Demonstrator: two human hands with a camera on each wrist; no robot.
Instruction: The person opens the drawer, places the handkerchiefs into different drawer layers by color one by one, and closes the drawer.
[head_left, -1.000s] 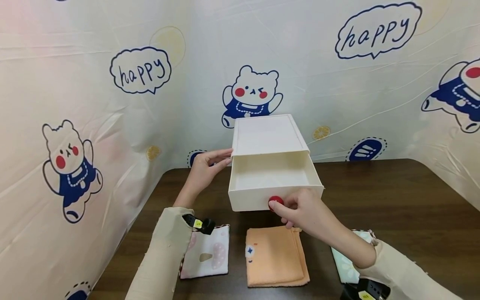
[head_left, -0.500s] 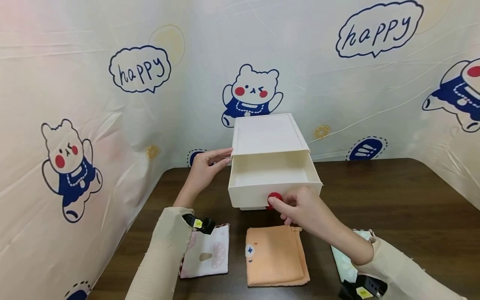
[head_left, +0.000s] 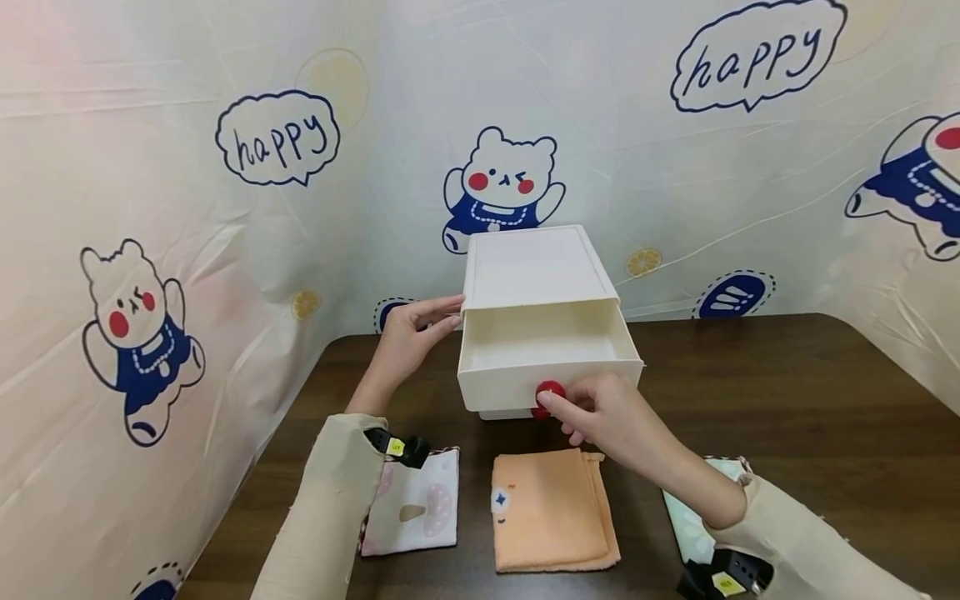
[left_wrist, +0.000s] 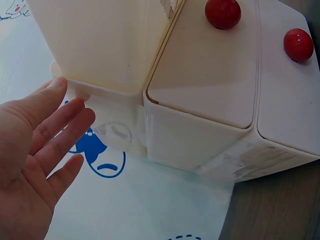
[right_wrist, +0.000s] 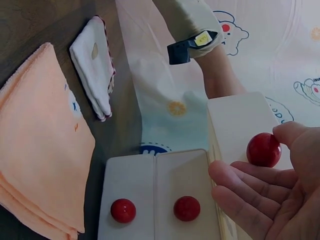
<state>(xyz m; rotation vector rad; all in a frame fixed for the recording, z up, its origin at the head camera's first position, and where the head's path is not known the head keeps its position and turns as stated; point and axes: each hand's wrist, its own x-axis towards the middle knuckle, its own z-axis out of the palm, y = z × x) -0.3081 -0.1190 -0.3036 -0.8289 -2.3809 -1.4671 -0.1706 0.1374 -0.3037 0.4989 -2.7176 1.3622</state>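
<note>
A white drawer unit [head_left: 540, 265] stands on the table with its top drawer [head_left: 487, 390] pulled partway out. No contents show in the visible part of that drawer. My right hand [head_left: 618, 421] pinches the drawer's round red knob [right_wrist: 264, 150] between thumb and fingers. At the unit's left side is my left hand [head_left: 408, 340], its fingertips against the wall near the front edge. In the left wrist view, the fingers of the left hand [left_wrist: 37, 145] are loosely extended. Two lower drawers [right_wrist: 132, 182] are closed, each with a red knob.
Three folded cloths lie in front of the unit: a white-and-pink one [head_left: 420, 508] at left, an orange one [head_left: 551, 517] in the middle, and a pale green one [head_left: 688, 517] partly hidden under the right forearm. A printed curtain [head_left: 360, 208] hangs behind the table [head_left: 810, 400].
The top drawer has slid slightly back into the unit, with my right hand moving along on its knob. A lower drawer's front now shows beneath it. My left hand stays put.
</note>
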